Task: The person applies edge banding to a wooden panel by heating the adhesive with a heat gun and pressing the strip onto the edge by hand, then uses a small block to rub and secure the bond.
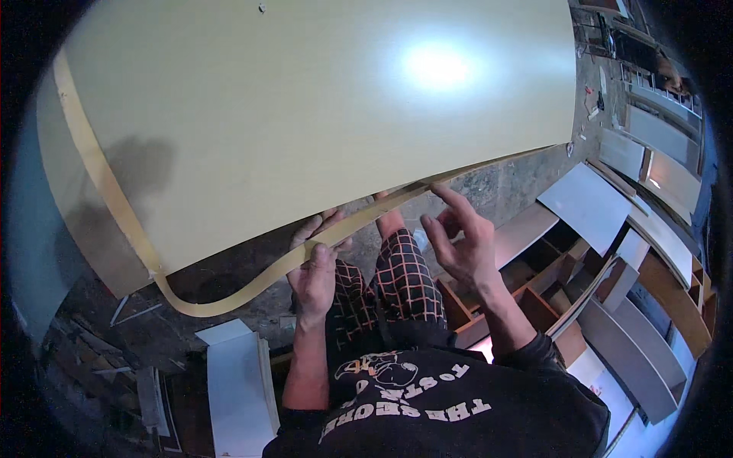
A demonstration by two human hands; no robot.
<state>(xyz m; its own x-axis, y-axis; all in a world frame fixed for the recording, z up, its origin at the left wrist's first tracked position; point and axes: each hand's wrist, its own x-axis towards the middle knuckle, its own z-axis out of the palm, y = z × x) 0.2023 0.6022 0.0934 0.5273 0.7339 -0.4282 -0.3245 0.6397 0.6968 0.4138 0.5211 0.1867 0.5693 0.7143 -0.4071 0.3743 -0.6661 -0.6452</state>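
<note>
A long, thin, pale yellow edge-banding strip (229, 300) runs along the near edge of a large cream board (305, 107). Toward the right the strip lies close along that edge. On the left it sags away in a loop, then bends up along the board's left side. My left hand (314, 278) is closed round the strip, thumb in front and fingers behind, just off the edge. Right of it, my right hand (467, 240) has its index finger stretched to the strip, its tip seeming to touch it. The other fingers are partly curled, with nothing held.
Wooden panels and open cabinet frames (534, 305) are piled at the right. A white panel (240, 389) stands at lower left. Thin white scraps (137, 313) lie on the dark floor. More boards (664, 130) lean at the far right.
</note>
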